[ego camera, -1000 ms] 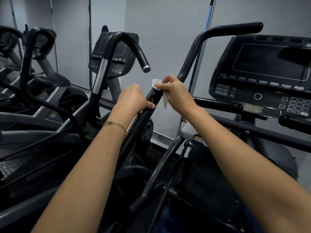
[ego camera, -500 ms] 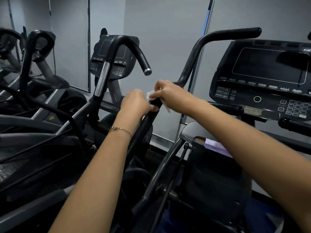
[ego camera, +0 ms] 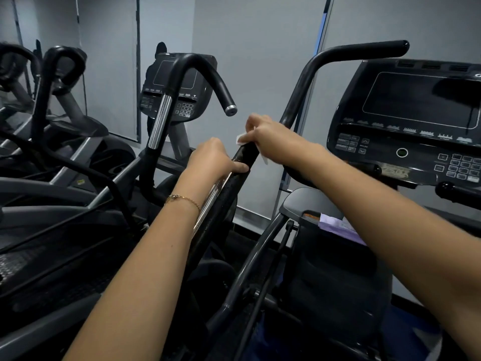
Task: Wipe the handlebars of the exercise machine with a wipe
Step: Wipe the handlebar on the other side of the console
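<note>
View from a head-worn camera over a gym elliptical, with both bare arms reaching forward. The machine's long black handlebar [ego camera: 307,82] rises diagonally from lower centre, bends, and ends in a horizontal grip at upper right, above the dark console [ego camera: 416,105]. The bar's middle section is gripped by the left hand [ego camera: 213,158], with the fingers curled round it and the thumb laid across the front. A thin gold bracelet [ego camera: 183,198] is worn at that wrist. Just above, the bar is clasped by the right hand [ego camera: 270,138], and a white wipe [ego camera: 240,139] is pinched against the tube, its corners showing on either side of the closed fingers. For a good stroke, the bar is probably best steadied by the lower hand while the wipe is wrapped fully round the tube and drawn along its whole length, including the bend and the end grip. A neighbouring machine's curved handlebar [ego camera: 205,71] stands to the left.
</note>
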The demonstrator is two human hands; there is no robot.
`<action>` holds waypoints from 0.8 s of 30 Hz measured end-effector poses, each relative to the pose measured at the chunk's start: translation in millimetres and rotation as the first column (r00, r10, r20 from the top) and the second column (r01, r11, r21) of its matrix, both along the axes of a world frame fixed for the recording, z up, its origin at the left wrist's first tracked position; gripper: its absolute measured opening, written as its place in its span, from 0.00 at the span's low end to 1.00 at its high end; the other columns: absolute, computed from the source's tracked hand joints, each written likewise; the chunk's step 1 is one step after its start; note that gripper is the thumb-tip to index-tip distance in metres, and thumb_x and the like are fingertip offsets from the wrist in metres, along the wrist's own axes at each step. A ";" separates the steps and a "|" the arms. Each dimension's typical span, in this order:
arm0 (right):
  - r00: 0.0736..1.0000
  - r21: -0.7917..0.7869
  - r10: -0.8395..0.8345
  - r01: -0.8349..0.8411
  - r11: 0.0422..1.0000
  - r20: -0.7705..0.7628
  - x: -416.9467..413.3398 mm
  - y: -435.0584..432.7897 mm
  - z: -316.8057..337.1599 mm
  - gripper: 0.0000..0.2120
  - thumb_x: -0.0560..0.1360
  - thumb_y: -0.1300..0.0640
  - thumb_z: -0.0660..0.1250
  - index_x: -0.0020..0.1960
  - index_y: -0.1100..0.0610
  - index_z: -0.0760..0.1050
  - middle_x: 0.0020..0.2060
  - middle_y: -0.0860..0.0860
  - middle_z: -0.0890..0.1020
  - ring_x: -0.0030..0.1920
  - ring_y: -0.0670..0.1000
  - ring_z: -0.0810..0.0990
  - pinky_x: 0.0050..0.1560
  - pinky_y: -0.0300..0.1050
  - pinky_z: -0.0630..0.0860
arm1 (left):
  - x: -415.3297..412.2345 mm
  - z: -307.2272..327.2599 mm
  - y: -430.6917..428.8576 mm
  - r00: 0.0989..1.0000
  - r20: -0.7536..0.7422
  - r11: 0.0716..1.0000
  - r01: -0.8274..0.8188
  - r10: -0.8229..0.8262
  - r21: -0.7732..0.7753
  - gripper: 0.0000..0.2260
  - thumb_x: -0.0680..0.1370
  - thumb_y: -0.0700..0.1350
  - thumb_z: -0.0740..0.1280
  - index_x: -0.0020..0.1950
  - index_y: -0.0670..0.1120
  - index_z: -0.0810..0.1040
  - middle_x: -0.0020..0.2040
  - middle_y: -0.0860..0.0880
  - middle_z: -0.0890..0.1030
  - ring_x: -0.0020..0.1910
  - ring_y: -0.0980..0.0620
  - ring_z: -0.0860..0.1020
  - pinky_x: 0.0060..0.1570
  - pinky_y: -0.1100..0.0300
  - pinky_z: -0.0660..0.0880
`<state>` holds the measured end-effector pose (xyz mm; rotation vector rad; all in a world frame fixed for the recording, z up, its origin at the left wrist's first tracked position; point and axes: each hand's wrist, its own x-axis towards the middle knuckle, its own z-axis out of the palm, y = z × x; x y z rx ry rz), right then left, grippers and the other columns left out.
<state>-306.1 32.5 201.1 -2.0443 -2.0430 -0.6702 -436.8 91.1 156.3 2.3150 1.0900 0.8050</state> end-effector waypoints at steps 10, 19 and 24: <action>0.852 0.593 0.394 -0.127 0.795 -0.344 5.5 -14.3 -88.2 0.11 0.74 0.64 0.64 0.55 0.60 0.81 0.42 0.46 0.72 0.41 0.40 0.71 0.44 0.29 0.68 | -7.4 -1.2 9.7 0.988 0.011 0.987 0.157 -0.157 -0.013 0.12 0.69 0.53 0.74 0.42 0.46 0.77 0.39 0.44 0.78 0.36 0.50 0.73 0.41 0.60 0.69; 0.808 0.713 0.427 -0.012 0.701 -0.406 6.9 -4.4 -85.6 0.13 0.75 0.66 0.61 0.58 0.63 0.78 0.45 0.49 0.72 0.46 0.49 0.74 0.50 0.27 0.68 | -12.0 4.0 3.8 0.975 0.061 0.971 0.220 -0.215 -0.097 0.10 0.70 0.43 0.75 0.48 0.40 0.82 0.35 0.46 0.81 0.21 0.64 0.74 0.22 0.75 0.68; 0.767 0.721 0.497 -0.066 0.690 -0.405 -3.3 -9.9 -114.1 0.14 0.76 0.59 0.61 0.57 0.63 0.79 0.44 0.50 0.74 0.46 0.41 0.73 0.50 0.27 0.69 | -13.0 6.0 1.7 0.982 0.020 0.981 0.189 -0.189 -0.032 0.11 0.69 0.46 0.76 0.48 0.43 0.81 0.36 0.48 0.81 0.29 0.58 0.77 0.34 0.68 0.72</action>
